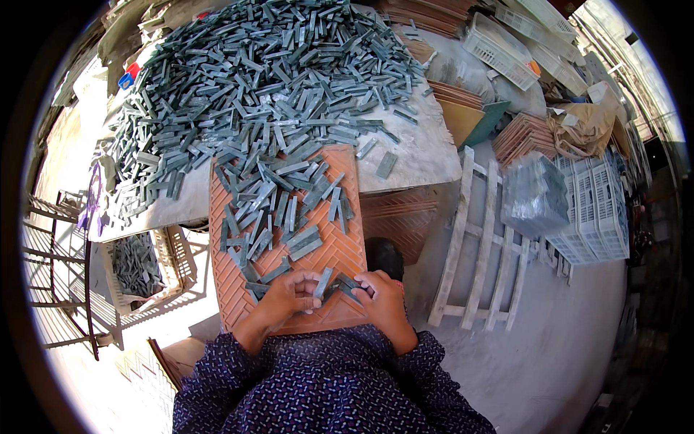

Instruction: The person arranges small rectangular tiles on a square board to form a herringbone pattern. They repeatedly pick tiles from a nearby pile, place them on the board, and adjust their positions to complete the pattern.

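Note:
An orange tray (347, 249) with a herringbone pattern of slots lies before me, its far end against the table. Loose grey-green stone strips (267, 195) are heaped over its far half. Near the tray's close edge, my left hand (289, 295) pinches one stone strip (323, 283) between thumb and fingers, tilted upward. Just to the right, my right hand (382, 298) has its fingertips closed on dark stone strips (348, 282); how many it holds is hard to make out. A few strips lie beside my left fingers. Most slots close to my hands show bare orange.
A large pile of stone strips (289, 65) covers the table (416, 155). A crate of strips (177, 278) stands below at left. To the right are a wooden pallet (473, 246), white plastic crates (589, 206), a plastic-wrapped stack (535, 194) and stacked orange trays (524, 137).

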Available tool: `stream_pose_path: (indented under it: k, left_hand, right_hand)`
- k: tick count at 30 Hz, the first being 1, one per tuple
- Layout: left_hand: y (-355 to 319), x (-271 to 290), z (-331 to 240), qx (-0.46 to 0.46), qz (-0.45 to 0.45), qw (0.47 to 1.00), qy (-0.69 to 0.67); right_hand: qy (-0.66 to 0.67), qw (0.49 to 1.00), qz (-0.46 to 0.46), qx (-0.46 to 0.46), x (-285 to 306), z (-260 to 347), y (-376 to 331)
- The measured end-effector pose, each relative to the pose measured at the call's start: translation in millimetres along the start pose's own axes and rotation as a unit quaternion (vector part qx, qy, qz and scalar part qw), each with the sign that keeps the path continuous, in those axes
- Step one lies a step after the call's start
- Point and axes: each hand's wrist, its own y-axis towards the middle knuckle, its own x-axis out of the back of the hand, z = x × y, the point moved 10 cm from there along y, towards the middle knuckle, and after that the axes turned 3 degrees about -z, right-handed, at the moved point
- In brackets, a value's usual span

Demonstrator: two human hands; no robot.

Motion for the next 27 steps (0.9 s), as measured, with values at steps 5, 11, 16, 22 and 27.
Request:
stream_pose_path:
  k: [5, 11, 16, 22, 27]
  left_hand:
    - [-3, 6, -6, -0.025, -0.029, 0.999, 0.036]
    - [1, -6, -8, -0.044, 0.006, 0.991, 0.126]
    - [3, -17, 5, 0.001, 0.044, 0.998, 0.055]
    - [-14, -15, -46, -0.231, -0.112, 0.878, 0.404]
    - [-22, -25, -52, -0.319, -0.158, 0.779, 0.516]
  right_hand:
    - [-0.001, 1.000, 0.000, -0.008, 10, 2, 2]
    - [0.016, 0.999, -0.025, 0.029, 18, 3, 0]
    - [0.126, 0.990, -0.008, 0.068, 10, 32, 12]
    - [0.154, 0.983, 0.082, 0.058, -23, 20, 35]
    - [0.064, 0.981, 0.092, 0.157, -28, 23, 44]
